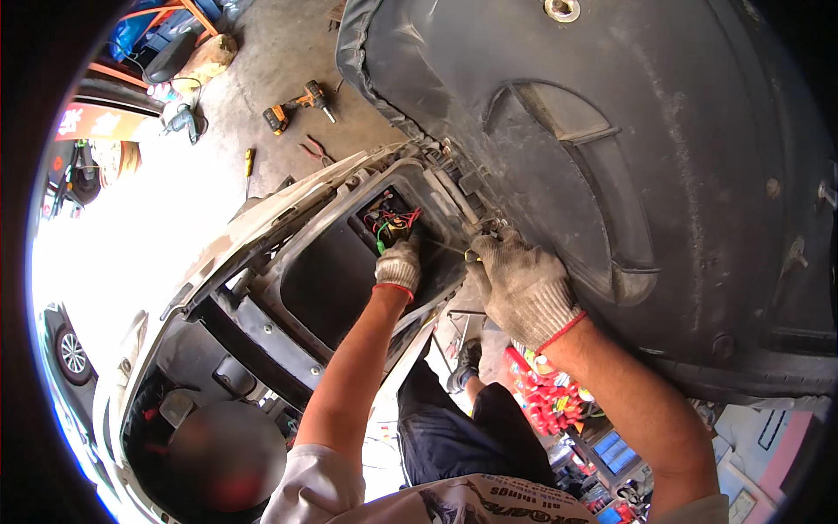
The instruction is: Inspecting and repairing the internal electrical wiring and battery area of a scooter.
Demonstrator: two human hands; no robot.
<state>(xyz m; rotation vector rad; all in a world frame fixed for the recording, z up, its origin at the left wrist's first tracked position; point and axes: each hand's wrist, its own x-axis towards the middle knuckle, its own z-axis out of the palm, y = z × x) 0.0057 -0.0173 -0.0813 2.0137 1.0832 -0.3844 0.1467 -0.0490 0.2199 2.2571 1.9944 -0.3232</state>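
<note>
An open vehicle body with a dark inner tray (323,288) holds a small compartment (380,214) of red, black and green wires. My left hand (397,262), in a knitted glove with red cuff, reaches into this compartment by a green connector (381,244); its curled fingertips are mostly hidden among the wires. My right hand (519,293), gloved alike, is closed on a thin wire (449,247) with a yellowish part near its fingertips, beside the hinge (458,192) of the raised black seat (698,175).
An orange-black drill (297,109), red-handled pliers (316,150) and a yellow screwdriver (249,162) lie on the concrete floor (262,52). Another power tool (183,122) lies further left. A car wheel (72,354) shows at left. Red items (541,389) and a blue screen (615,451) sit lower right.
</note>
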